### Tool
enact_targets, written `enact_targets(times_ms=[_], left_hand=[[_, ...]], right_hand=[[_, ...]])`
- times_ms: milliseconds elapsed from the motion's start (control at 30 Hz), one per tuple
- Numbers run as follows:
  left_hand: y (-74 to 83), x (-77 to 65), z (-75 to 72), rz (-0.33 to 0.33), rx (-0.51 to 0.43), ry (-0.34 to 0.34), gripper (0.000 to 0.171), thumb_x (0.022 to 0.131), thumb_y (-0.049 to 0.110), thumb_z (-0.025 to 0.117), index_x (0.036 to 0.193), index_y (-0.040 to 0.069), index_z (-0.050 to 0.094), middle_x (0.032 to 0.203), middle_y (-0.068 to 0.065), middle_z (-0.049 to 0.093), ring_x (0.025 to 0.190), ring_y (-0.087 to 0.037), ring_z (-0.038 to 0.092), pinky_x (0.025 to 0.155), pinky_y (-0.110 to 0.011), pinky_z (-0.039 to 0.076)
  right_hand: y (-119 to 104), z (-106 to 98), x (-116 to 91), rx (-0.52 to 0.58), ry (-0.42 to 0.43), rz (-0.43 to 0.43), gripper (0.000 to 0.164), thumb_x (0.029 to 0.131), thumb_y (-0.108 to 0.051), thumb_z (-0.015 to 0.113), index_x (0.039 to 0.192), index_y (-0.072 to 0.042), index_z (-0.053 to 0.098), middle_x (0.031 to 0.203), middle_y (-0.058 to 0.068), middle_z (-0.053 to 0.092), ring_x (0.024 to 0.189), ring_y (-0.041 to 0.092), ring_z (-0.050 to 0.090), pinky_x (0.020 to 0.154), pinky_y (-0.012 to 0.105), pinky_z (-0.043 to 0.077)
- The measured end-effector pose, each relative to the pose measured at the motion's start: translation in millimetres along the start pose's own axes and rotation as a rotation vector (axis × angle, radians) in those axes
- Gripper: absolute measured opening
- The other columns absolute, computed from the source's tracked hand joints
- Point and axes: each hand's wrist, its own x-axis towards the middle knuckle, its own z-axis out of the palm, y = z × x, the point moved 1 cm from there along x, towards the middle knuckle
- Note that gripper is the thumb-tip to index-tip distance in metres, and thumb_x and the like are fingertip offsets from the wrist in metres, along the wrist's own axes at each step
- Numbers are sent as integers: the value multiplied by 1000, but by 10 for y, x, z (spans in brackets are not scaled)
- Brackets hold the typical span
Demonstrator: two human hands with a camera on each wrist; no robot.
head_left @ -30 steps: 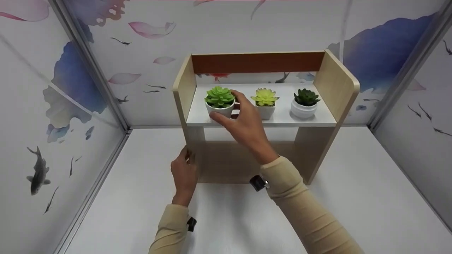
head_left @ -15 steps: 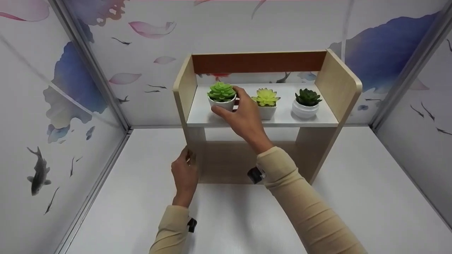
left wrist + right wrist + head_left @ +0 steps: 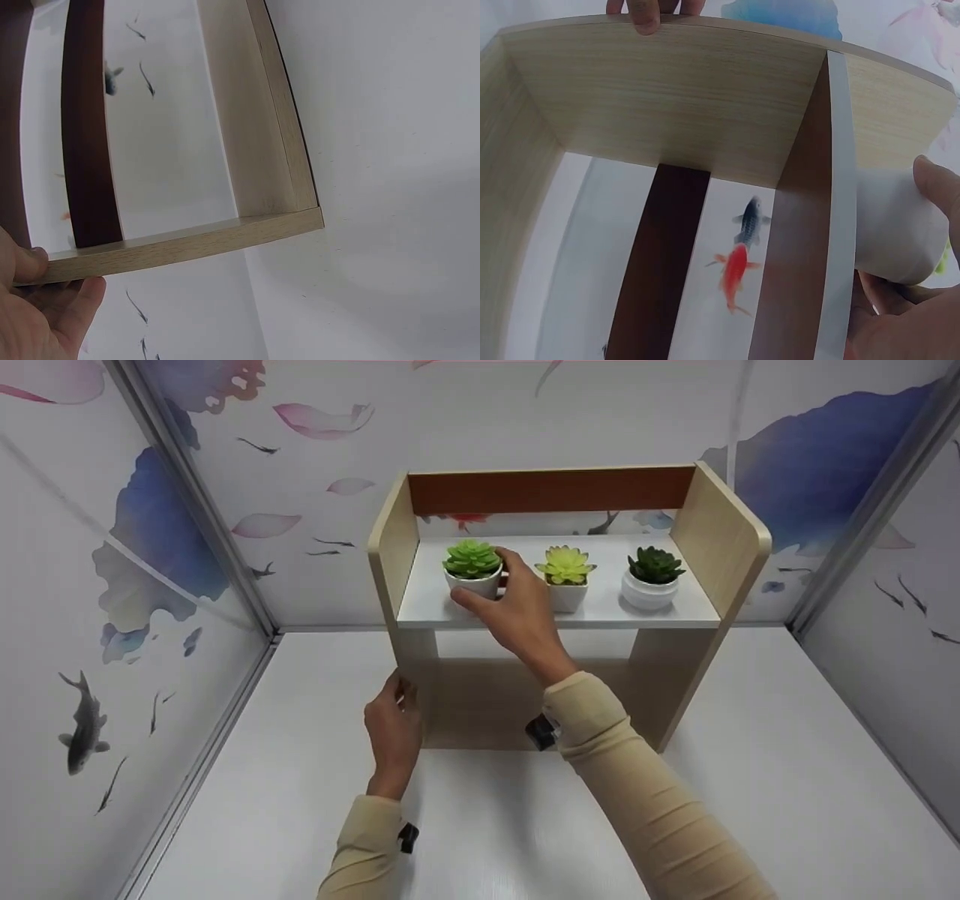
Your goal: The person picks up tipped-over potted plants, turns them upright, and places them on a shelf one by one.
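My right hand [image 3: 517, 607] holds a white round pot with a bright green succulent [image 3: 472, 560] by its side, at the left of the shelf unit's white upper board [image 3: 517, 619]. The right wrist view shows the thumb and fingers curled round the white pot [image 3: 896, 225], close to the board's edge. With thumb and fingertips my left hand [image 3: 394, 727] grips the front edge of the unit's left side panel [image 3: 172, 251], below the board. To the right on the board stand a yellow-green succulent in a square white pot [image 3: 568, 596] and a dark green succulent in a round white pot [image 3: 649, 591].
The wooden shelf unit [image 3: 727, 540] has tall side panels and a reddish-brown back rail [image 3: 555, 491]. It stands on a white table [image 3: 300, 780]. Walls printed with fish and petals [image 3: 322, 424] enclose the table at the back and both sides.
The held succulent has moved slightly right and back over the board; it rose a little, then came down. The left hand has kept its grip on the side panel.
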Motion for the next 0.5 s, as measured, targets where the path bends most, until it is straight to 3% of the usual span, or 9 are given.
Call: enact_targets(times_ms=[267,500], left_hand=[[-4,-3,-5,-20,5,-5,31,100,0,62,131,-4,65,115,-19,74,109,-27,72,89,-36,61],[-16,-4,5,-19,21,-2,32,100,0,63,132,-4,65,116,-18,74,109,-26,72,90,-37,61]], right_hand=[[3,-16,-80,9,-17,22,80,87,-29,85,151,-3,45,142,13,59,124,24,63,101,35,55],[27,-156,-401,22,-28,-9,83,88,-27,83,154,-1,40,153,14,51,136,29,54,109,38,50]])
